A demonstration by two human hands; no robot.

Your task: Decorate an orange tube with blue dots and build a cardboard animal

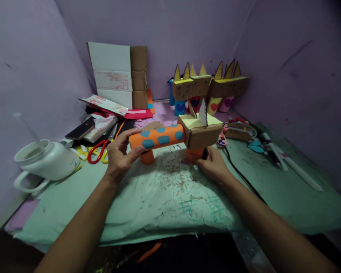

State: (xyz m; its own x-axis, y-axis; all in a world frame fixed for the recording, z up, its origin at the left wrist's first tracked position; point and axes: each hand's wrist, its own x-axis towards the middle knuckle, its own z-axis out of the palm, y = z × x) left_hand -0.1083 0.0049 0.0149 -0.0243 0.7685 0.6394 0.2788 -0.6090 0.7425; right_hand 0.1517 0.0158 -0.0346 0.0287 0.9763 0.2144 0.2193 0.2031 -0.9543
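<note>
A cardboard toy animal [165,135] stands in front of me on the table. Its body is an orange tube with blue spots. The box head [203,137] has a yellow top and two pointed ears, one of them pale grey on its visible side. Orange tube legs [147,157] are under the body. My left hand [119,154] is closed around the body's left end, thumb in front and fingers behind. Below the head, my right hand [214,165] grips the front orange leg; some of its fingertips are hidden behind that leg.
Several similar cardboard animals [183,89] stand by the back wall. A white teapot [57,161] is at the left, near red-handled scissors [96,151]. Markers [272,149] and a black cable [244,176] lie at the right. Brown scraps [173,176] litter the green cloth. A folded carton [113,76] leans behind.
</note>
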